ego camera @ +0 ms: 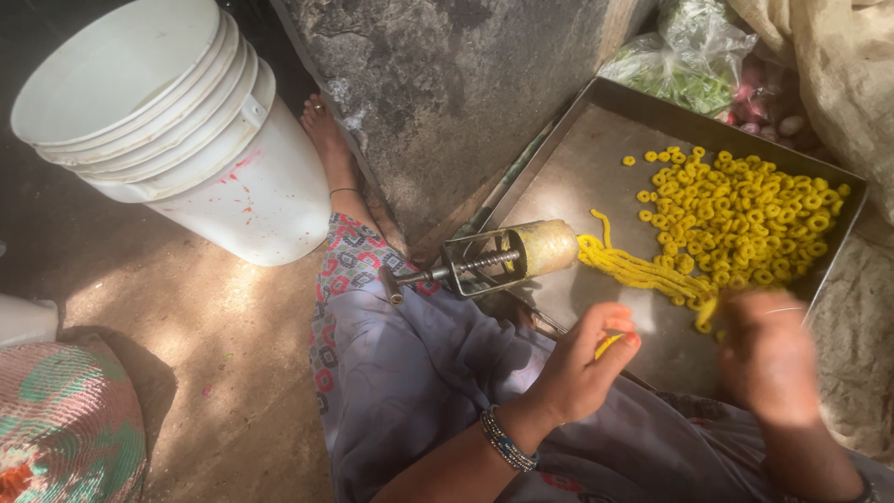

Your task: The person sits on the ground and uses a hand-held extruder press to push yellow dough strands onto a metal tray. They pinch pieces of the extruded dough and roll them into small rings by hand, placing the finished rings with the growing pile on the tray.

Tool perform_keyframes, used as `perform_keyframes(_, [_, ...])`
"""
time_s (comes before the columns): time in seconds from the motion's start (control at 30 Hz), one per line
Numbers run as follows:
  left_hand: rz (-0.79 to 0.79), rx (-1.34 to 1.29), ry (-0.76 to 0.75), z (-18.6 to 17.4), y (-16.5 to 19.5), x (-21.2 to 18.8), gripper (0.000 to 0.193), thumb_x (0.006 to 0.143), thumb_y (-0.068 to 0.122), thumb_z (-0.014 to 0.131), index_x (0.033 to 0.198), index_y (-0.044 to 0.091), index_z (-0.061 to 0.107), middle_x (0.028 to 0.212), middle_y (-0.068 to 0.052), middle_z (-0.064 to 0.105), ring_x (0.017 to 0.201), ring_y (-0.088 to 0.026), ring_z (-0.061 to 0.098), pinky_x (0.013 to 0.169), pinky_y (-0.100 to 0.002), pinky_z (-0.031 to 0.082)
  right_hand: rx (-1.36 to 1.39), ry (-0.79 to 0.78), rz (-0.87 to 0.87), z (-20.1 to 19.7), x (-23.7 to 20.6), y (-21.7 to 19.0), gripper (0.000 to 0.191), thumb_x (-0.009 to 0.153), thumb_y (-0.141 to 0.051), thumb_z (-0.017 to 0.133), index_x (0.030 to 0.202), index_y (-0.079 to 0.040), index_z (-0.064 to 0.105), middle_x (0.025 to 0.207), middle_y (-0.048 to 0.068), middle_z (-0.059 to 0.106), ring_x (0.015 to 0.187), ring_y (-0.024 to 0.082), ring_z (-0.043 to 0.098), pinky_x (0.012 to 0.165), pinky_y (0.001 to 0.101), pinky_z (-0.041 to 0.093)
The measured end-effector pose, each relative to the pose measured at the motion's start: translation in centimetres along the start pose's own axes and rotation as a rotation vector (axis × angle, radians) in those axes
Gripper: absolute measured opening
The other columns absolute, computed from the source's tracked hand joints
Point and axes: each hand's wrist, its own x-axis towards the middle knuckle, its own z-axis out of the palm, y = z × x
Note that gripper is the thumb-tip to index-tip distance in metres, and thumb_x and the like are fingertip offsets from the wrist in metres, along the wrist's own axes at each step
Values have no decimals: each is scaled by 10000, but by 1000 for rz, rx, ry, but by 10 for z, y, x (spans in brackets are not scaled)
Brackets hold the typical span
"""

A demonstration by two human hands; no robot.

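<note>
My left hand (582, 365) pinches a short piece of yellow dough (607, 346) between thumb and fingers, above the near part of a metal tray (568, 177). My right hand (765, 354), blurred, is closed on another bit of yellow dough at the end of a bundle of yellow dough strands (633, 270). Several small yellow dough rings (740, 219) lie heaped in the tray's far right part. A hand-crank metal dough press (503, 256) rests on its side at the tray's left edge, its barrel touching the strands.
A stack of white buckets (177, 121) stands at the upper left. A grey stone slab (447, 84) rises behind the tray. Plastic bags of green vegetables (684, 61) and a burlap sack (838, 84) sit at the upper right. My bare foot (326, 140) rests beside the buckets.
</note>
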Motion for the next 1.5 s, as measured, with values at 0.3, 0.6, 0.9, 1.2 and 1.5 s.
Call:
perform_keyframes(0.3, [-53,-75,-27,7,-14,-2,551,1091,172,560,1567,21,329,1442,-158,482,1148,-123,561,961,-297,504,-131,-251,29,39,-9,-34,299,843,-115,720,1142,-114,711,1071,94,701,998,274,670,825,350,548])
perform_keyframes(0.6, [88,87,195,0,-7,0,143,953,-13,690,1089,-11,645,1059,-108,637,916,-158,683,782,-279,570,505,-223,727,32,-30,9,188,1029,-206,650,1047,-35,723,876,98,663,812,160,574,734,320,481])
perform_keyframes(0.9, [15,150,81,-5,-1,3,279,984,9,611,1261,-20,631,1056,-139,747,949,-181,732,832,-296,582,-221,-194,-25,33,-2,-31,243,790,-208,793,959,-63,697,875,95,666,857,308,617,760,402,496])
perform_keyframes(1.2, [87,310,40,-9,-23,16,222,999,-5,550,1172,18,687,1156,-107,700,1031,-181,695,875,-289,571,-191,-84,-62,24,1,-13,210,882,-205,776,930,-50,642,888,124,618,855,362,595,760,439,485])
perform_keyframes(1.5, [-388,-20,-64,10,-60,17,273,972,-81,598,1212,-9,708,980,-59,623,772,-103,454,645,-236,375,-360,-159,214,14,-2,12,87,817,-97,722,868,-73,656,861,145,615,836,376,587,711,490,453])
